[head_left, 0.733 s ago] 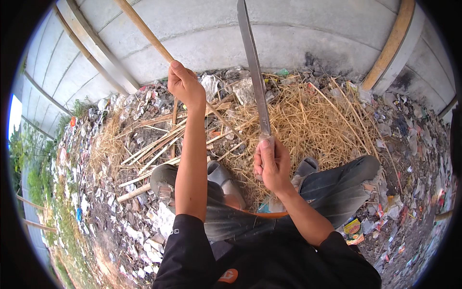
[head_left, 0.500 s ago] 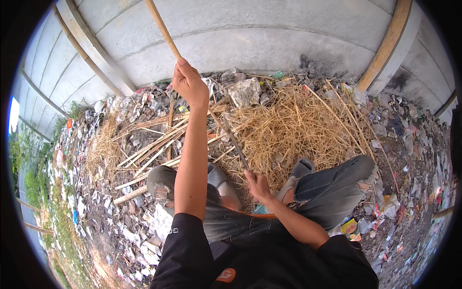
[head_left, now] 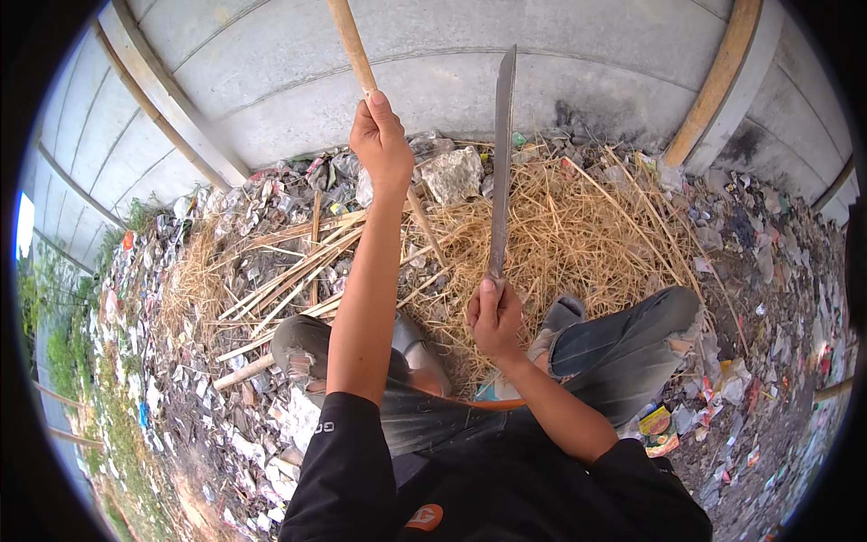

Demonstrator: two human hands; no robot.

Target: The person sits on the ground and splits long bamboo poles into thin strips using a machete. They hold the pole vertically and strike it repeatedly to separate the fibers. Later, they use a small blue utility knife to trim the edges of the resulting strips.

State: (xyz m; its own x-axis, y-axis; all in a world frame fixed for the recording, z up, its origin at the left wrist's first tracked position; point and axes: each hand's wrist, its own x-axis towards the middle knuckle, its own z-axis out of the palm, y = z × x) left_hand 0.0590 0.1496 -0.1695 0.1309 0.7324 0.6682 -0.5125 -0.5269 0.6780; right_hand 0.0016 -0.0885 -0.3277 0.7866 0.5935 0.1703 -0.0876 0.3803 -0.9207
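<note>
By the straw point(head_left: 587, 230), the left grip point(head_left: 383, 149) wraps tightly round a slanting stick point(head_left: 350, 41); the right grip point(head_left: 495, 318) clasps a raised machete point(head_left: 502, 172). Best brace the stick, knees point(head_left: 675, 314) well clear.

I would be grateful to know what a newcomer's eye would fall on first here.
Probably the long knife near mid-view, held in the right grip. Next, perhaps, the stick in the left grip, slanting with the grey wall behind its top. Then the straw heaped beyond the shoes, amid litter.
</note>
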